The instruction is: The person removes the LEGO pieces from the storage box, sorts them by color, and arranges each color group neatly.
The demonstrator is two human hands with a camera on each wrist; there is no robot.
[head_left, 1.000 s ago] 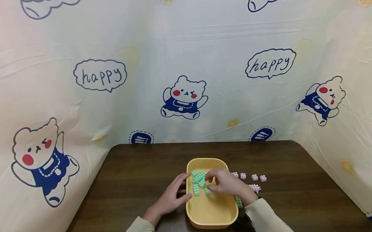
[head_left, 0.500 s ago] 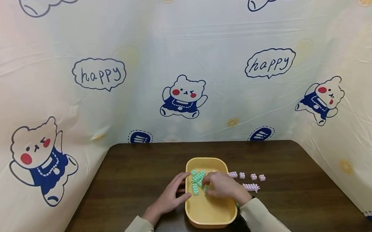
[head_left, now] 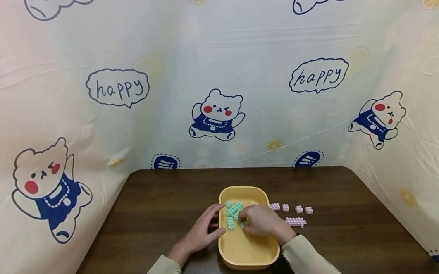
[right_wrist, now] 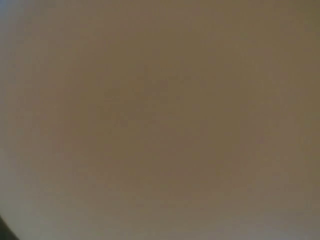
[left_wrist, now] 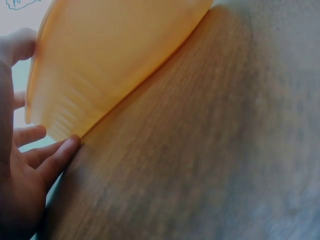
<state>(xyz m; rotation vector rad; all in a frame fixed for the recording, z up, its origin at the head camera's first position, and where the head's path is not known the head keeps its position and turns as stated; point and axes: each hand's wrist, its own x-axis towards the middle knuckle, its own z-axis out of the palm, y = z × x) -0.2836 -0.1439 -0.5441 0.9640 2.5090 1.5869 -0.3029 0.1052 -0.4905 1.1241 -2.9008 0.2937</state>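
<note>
A yellow rectangular bin (head_left: 249,251) stands on the table. Green toy bricks (head_left: 230,223) lie in its far left part. My left hand (head_left: 200,233) rests on the bin's left side, fingers spread and touching the rim; the left wrist view shows this hand (left_wrist: 35,155) with fingertips against the outer wall. Inside the bin, my right hand (head_left: 261,221) is lowered with curled fingers, and it pinches a small green toy brick (head_left: 243,224) that is mostly hidden behind the fingers. The right wrist view is a brown blur showing no hand.
Right of the bin lie several small pink toy bricks (head_left: 299,209) and a longer pink brick piece (head_left: 296,221). The dark wooden table (head_left: 170,197) meets a printed curtain (head_left: 261,77) behind and at both sides.
My right hand has come down and slightly left into the bin, its fingers closing at the small green brick. The longer pink piece is now more exposed. My left hand has stayed in place.
</note>
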